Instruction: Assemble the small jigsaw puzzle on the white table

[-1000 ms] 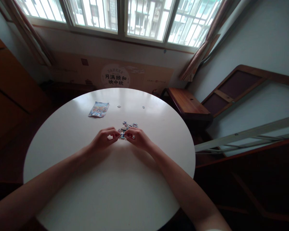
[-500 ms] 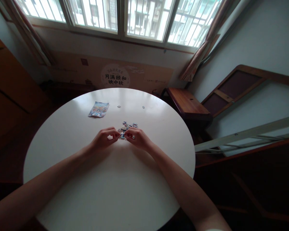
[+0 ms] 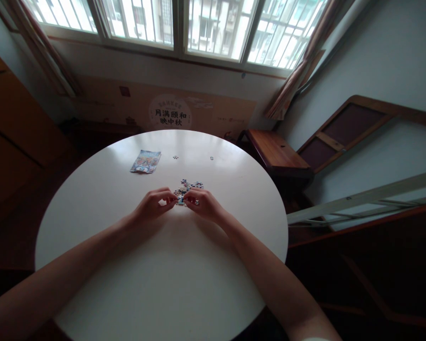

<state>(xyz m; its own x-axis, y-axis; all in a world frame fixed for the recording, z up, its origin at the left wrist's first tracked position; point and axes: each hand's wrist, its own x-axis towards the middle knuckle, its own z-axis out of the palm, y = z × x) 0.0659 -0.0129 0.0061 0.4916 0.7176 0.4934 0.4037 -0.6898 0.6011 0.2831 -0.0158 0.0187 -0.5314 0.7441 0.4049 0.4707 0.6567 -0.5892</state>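
Observation:
My left hand (image 3: pixel 152 206) and my right hand (image 3: pixel 203 203) rest on a round white table (image 3: pixel 163 265), fingertips meeting at the near edge of a small heap of jigsaw pieces (image 3: pixel 188 186). Both hands are curled in a pinch on pieces at that edge; the pieces between the fingertips are too small to tell apart. Farther back on the left lies a printed puzzle packet (image 3: pixel 146 161). Two single loose pieces, one piece (image 3: pixel 175 157) and another piece (image 3: pixel 211 158), sit near the far side of the table.
A wooden bench (image 3: pixel 275 154) stands past the table's right edge. Behind the table a cardboard sheet with printed characters (image 3: pixel 170 113) leans under the window. A folded wooden frame (image 3: pixel 344 132) leans on the right wall. Dark wooden furniture is at the left.

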